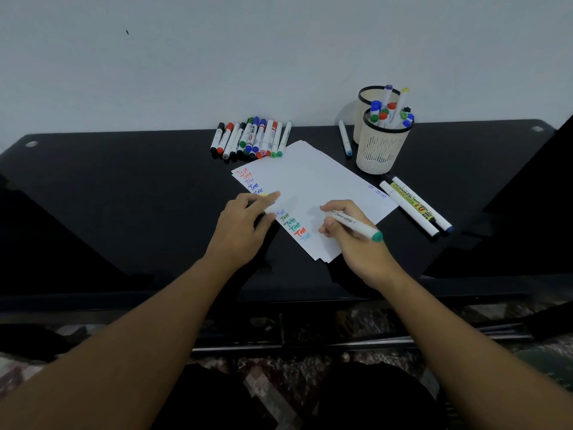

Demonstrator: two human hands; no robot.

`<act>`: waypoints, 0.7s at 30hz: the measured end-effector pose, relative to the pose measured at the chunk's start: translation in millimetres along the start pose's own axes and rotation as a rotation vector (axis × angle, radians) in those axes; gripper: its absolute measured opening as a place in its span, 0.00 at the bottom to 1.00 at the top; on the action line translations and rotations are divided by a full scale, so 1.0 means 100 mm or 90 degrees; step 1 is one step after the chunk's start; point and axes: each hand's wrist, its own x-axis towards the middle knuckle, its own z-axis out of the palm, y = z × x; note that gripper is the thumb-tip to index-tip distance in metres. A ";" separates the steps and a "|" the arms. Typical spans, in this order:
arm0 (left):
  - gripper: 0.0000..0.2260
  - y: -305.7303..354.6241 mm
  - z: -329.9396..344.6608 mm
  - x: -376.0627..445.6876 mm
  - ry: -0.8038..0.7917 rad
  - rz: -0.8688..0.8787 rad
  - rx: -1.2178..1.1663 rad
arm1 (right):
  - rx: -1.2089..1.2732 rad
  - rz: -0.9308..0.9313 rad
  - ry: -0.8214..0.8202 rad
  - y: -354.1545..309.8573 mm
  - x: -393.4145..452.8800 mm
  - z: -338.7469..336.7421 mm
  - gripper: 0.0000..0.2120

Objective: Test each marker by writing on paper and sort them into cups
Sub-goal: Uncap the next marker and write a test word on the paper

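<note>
marker row point(251, 138), cups point(382, 144), paper point(313, 181)

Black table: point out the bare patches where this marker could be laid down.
Bare: the black table left of the paper, below the marker row; also the near edge under the paper. Crowded: around the front cup and the markers beside it.

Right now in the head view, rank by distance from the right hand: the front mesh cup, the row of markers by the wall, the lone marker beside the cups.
1. Front mesh cup, right of the paper.
2. Lone marker, left of the cups.
3. Row of markers, far left, by the wall.
</note>
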 end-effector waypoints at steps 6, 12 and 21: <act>0.14 -0.03 0.01 0.03 0.004 -0.038 0.022 | 0.021 0.061 -0.135 -0.02 0.06 -0.04 0.38; 0.09 -0.02 -0.04 0.04 0.020 -0.060 -0.036 | 0.100 0.097 0.021 -0.19 0.20 -0.04 0.08; 0.08 0.01 -0.10 -0.06 0.073 -0.012 -0.133 | -0.483 0.016 -0.209 -0.36 0.46 0.03 0.13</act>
